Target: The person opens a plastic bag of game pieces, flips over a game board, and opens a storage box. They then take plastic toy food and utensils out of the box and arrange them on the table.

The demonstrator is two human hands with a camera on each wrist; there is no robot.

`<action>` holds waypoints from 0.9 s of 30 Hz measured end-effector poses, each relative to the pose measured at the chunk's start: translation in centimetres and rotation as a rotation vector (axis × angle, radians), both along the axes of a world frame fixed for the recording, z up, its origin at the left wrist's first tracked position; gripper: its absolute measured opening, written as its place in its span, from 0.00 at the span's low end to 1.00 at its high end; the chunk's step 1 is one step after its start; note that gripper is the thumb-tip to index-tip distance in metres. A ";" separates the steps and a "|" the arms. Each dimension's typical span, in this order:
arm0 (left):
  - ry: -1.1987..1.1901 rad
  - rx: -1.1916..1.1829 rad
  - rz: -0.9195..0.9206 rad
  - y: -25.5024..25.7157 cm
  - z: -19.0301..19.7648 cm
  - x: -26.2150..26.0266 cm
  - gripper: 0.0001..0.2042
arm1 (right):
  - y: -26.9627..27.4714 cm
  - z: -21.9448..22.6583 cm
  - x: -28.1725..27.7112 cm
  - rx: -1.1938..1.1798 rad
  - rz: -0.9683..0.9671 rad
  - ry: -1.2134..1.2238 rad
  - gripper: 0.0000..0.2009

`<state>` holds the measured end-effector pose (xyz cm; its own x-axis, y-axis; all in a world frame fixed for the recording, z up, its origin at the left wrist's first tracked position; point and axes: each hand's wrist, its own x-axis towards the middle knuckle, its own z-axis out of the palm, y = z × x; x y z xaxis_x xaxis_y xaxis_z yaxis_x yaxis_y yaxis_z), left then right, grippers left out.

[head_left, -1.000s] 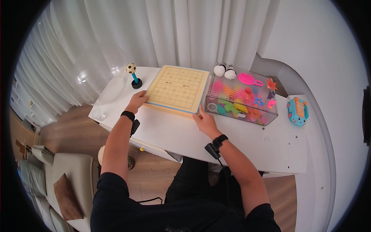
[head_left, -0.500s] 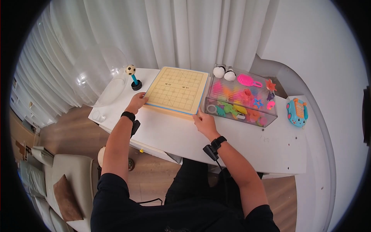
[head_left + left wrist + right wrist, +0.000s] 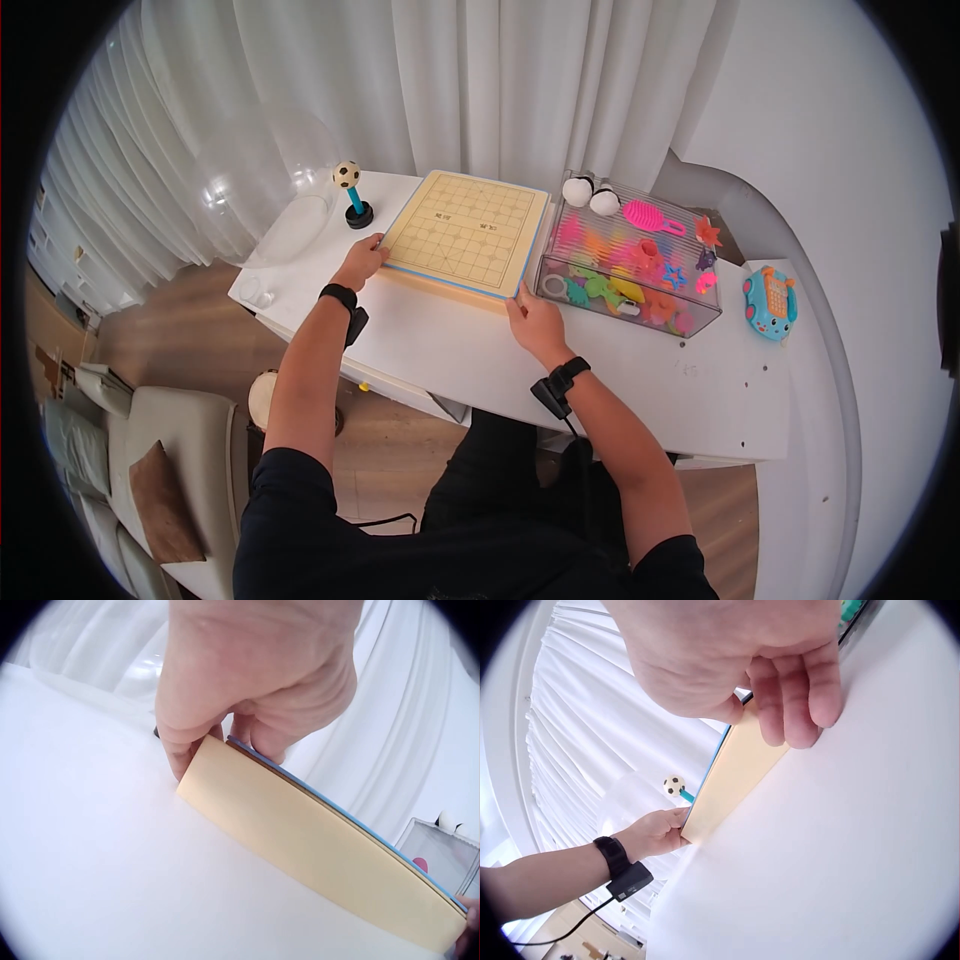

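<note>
A Chinese chess board (image 3: 465, 232), pale yellow with a blue edge, tops a thick cream-coloured box (image 3: 315, 847) on the white table. At the near left corner my left hand (image 3: 361, 262) grips the box, thumb at the board's edge and fingers along the side. My right hand (image 3: 538, 325) holds the near right corner. In the right wrist view, its thumb lies by the board's edge and its other fingers (image 3: 799, 712) bend down over the box's side wall, fingertips close to the tabletop.
Right of the board stands a clear bin (image 3: 630, 265) of colourful toys, with a pink hairbrush (image 3: 650, 217) on its lid. A toy phone (image 3: 770, 303) lies farther right. On the left are a soccer-ball stand (image 3: 352, 195) and a large transparent dome (image 3: 265, 185).
Both hands keep their hold on the same two corners of the box. The head view has shifted slightly; the board shows no clear movement on the table.
</note>
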<state>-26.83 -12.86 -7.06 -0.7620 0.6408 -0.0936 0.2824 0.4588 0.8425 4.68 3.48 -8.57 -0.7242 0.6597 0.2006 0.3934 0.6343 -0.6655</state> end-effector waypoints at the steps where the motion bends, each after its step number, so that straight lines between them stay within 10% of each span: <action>1: 0.021 -0.005 0.030 0.0 -0.1 0.1 0.20 | 0.0 0.0 0.0 0.002 0.004 -0.005 0.25; 6: 0.081 -0.093 0.007 0.6 0.4 0.0 0.23 | 0.0 1.1 0.7 -0.072 0.014 -0.038 0.24; 12: 0.747 -0.201 0.127 4.1 1.4 3.3 0.23 | 0.8 3.1 4.9 0.014 0.106 0.033 0.13; 18: 0.423 0.246 -0.148 11.1 5.4 12.4 0.29 | 3.7 5.6 10.5 0.057 -0.022 0.065 0.12; 27: 0.343 0.083 -0.435 16.2 9.7 21.5 0.38 | 6.3 4.6 14.7 0.485 -0.258 0.028 0.12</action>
<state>-5.31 3.29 2.67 -0.4036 0.8976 0.1772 0.6949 0.1748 0.6975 19.36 9.75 -3.94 -0.5414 0.6418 0.5431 0.5626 0.7566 -0.3333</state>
